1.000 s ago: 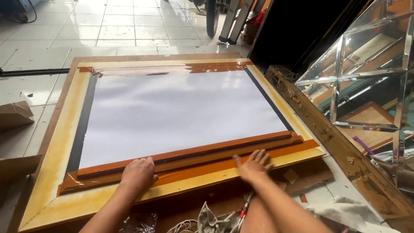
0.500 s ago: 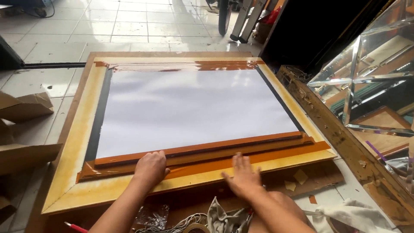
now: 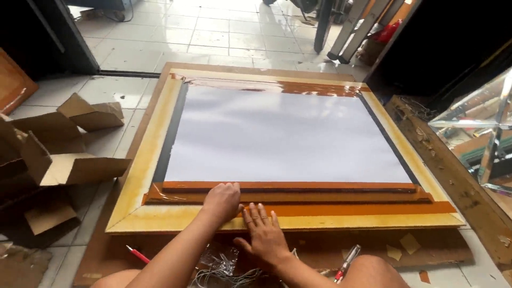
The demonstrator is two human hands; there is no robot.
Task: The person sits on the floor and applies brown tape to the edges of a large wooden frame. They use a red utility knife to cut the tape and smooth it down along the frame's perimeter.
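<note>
A pale, glossy tiled floor (image 3: 213, 32) is seen stretching away at the top of the view, and on it a large rectangular picture frame of yellowish wood (image 3: 140, 176) is laid flat upon a brown board (image 3: 320, 250). The middle of the frame is filled by a white sheet (image 3: 288, 133), edged by dark strips at left and right. Along the near edge of the sheet, glossy orange-brown tape (image 3: 341, 209) is laid in overlapping bands across the frame's lower rail.

The left hand (image 3: 221, 201) is pressed down on the tape near the lower left part of the frame, its fingers curled loosely under; nothing is gripped by it. The right hand (image 3: 264, 237) is laid flat just beside it, touching the lower rail, with the fingers spread and extended; nothing is held by it either.

Torn pieces of brown cardboard (image 3: 64, 154) are scattered on the floor to the left of the frame. A red pencil (image 3: 137, 254) lies on the board near the left forearm, and a clear pen with a red tip (image 3: 346, 262) lies near the right knee. A faceted mirrored object (image 3: 480, 122) is seen at the right edge.
</note>
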